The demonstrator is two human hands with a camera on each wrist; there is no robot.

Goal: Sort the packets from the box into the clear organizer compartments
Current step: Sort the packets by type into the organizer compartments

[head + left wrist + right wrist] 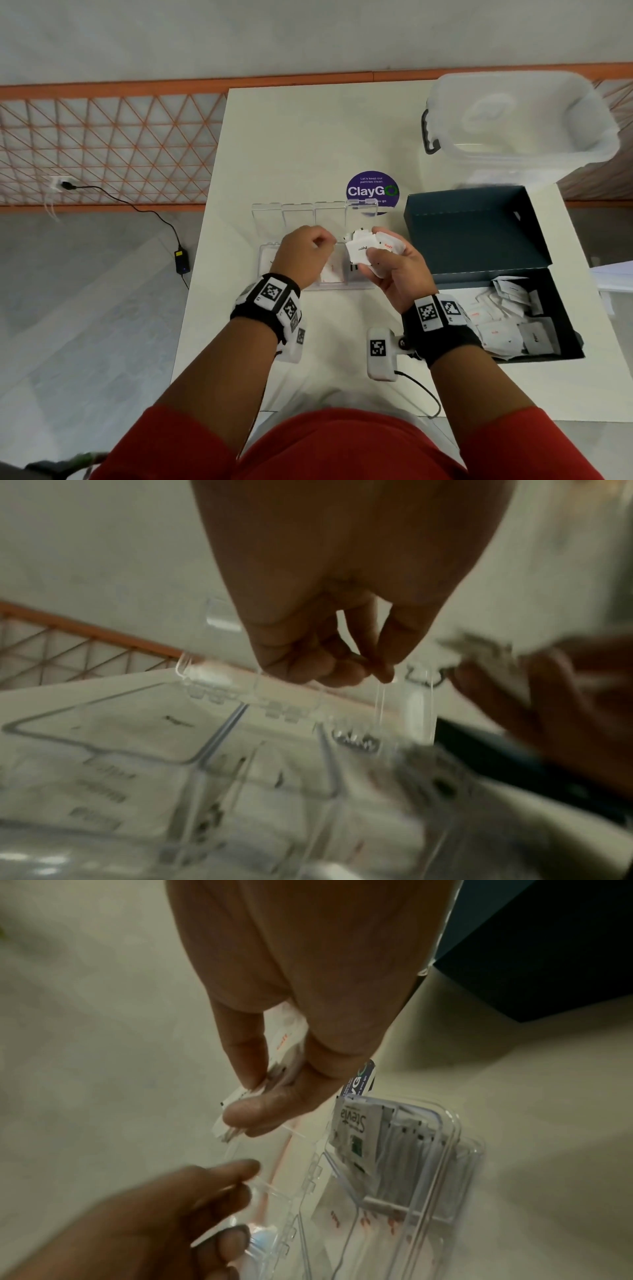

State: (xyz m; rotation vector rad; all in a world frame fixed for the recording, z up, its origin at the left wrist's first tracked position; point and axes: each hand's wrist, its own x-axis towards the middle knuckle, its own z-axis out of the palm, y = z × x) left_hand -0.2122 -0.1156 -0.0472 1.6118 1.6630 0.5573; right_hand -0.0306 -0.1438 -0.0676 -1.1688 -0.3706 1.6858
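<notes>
My right hand (373, 255) grips a small bunch of white packets (359, 248) above the right end of the clear organizer (267, 219), whose lids stand raised. In the right wrist view the thumb and fingers of the right hand (253, 1096) pinch the bunch of packets (284, 1042). My left hand (325, 241) hovers over the organizer's middle, just left of the packets, fingers curled, and I see nothing in it. The end compartment holds Stevia packets (356, 1123); the one beside it holds red-printed packets (335, 1218). The dark blue box (472, 233) lies open to the right, with several loose packets (507, 318) inside.
A clear plastic bin (513, 116) stands at the table's back right. A purple ClayGo sticker (372, 192) lies behind the organizer. A white tagged device (380, 353) with a cable sits near the front edge. The table's left edge drops to the floor.
</notes>
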